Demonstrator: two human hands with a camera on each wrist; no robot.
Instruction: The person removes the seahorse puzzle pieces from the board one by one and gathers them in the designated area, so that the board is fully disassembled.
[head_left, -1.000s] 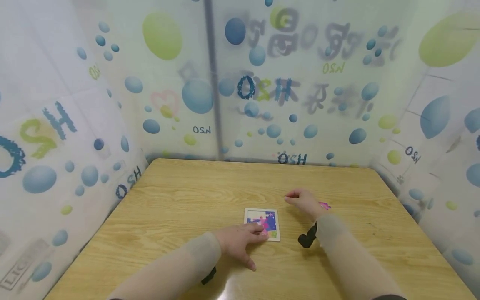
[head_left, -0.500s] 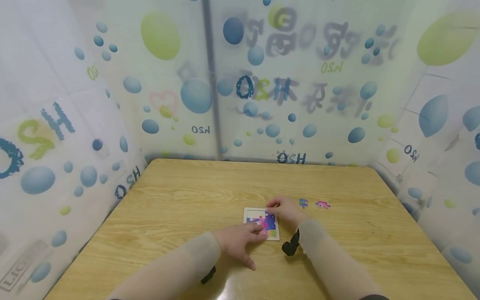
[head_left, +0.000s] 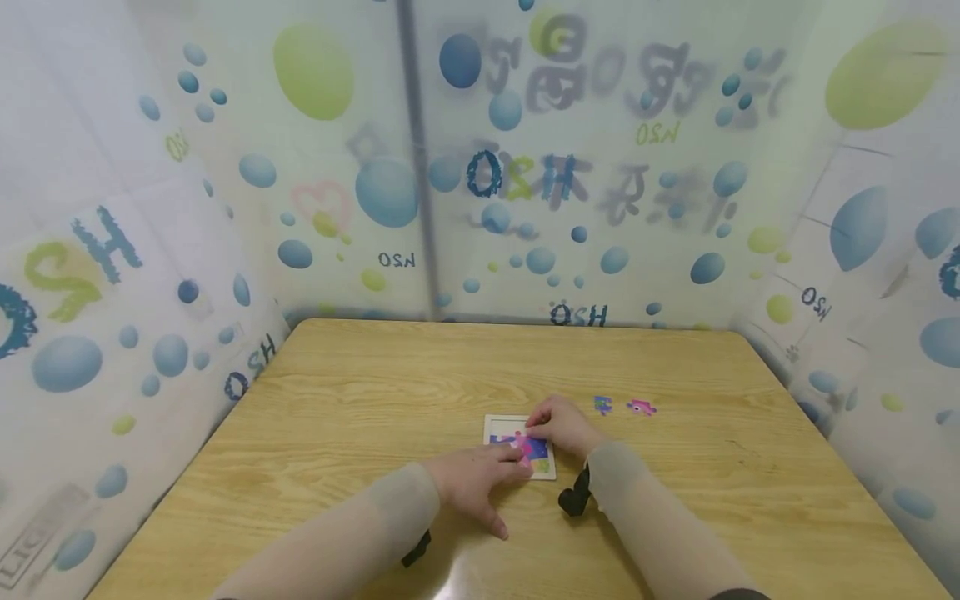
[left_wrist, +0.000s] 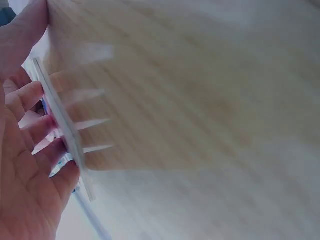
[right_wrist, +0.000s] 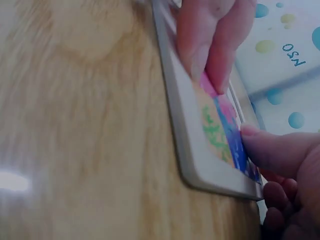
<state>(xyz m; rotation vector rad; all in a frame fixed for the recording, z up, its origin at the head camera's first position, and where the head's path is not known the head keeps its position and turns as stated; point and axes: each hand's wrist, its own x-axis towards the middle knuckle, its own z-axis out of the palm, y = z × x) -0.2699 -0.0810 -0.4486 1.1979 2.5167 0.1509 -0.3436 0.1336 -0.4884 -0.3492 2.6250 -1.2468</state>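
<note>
A square jigsaw puzzle in a pale frame (head_left: 487,423) lies at the table's middle, with pink, blue and green pieces in its lower and right part and a bare, light upper-left area. My left hand (head_left: 474,483) rests on its lower left with fingers stretched out, the fingertips (right_wrist: 216,82) pressing on a pink part. My right hand (head_left: 568,425) is at the upper-right corner, thumb and index finger pinching at a puzzle piece there, mostly hidden by the fingers. In the right wrist view the thumb meets the blue area (right_wrist: 235,142), other fingers curl by the frame's edge.
Two loose pieces lie right of and behind the right hand: a blue one (head_left: 602,405) and a pink one (head_left: 642,407). The wooden table (head_left: 360,392) reaches back to a curtain (head_left: 600,275) printed with bubbles, with more of it at both sides.
My right hand has come left from beside the loose pieces to the puzzle's upper-right corner, uncovering the blue piece. The left hand stays in place on the puzzle.
</note>
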